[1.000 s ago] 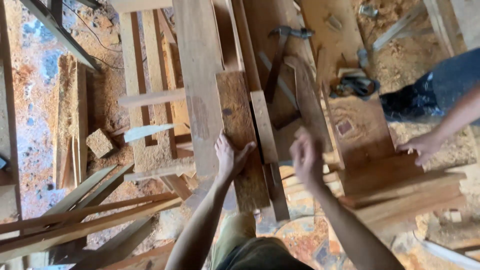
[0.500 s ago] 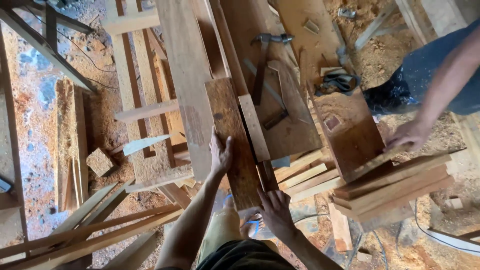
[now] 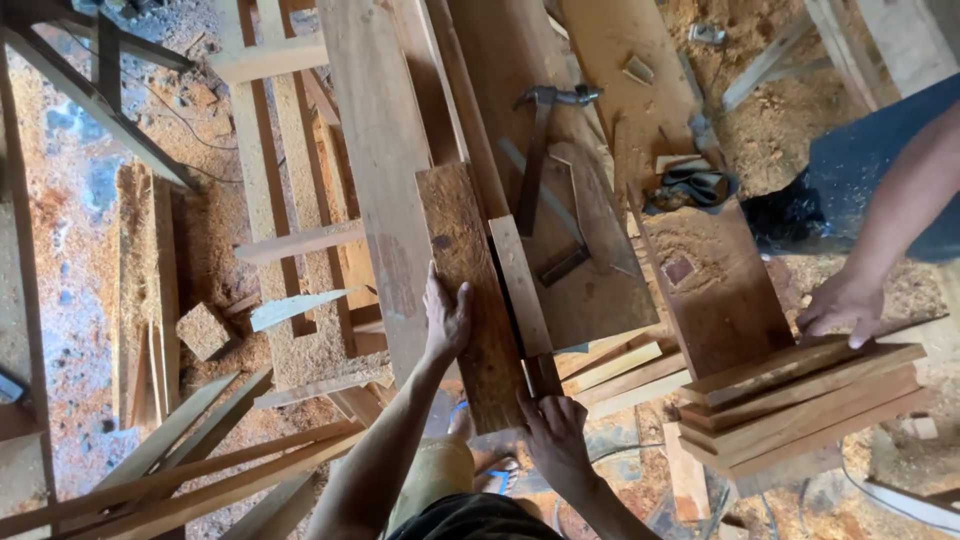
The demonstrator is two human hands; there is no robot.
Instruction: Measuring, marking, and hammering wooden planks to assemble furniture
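Right hand (image 3: 553, 432) has dropped from the bench top to the near end of the dark board (image 3: 470, 290) — fingers at its edge. Left hand (image 3: 446, 318) has slid further up the board's face.

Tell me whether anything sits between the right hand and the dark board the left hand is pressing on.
Nothing visible does. The left hand lies flat on the dark board, and the right hand is already at the board's near end, beside a narrow strip along its right edge.

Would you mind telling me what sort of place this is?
Most likely a rough carpentry workshop: sawdust covers the floor, boards lie stacked, and a hammer rests on the bench. The left hand presses a plank.
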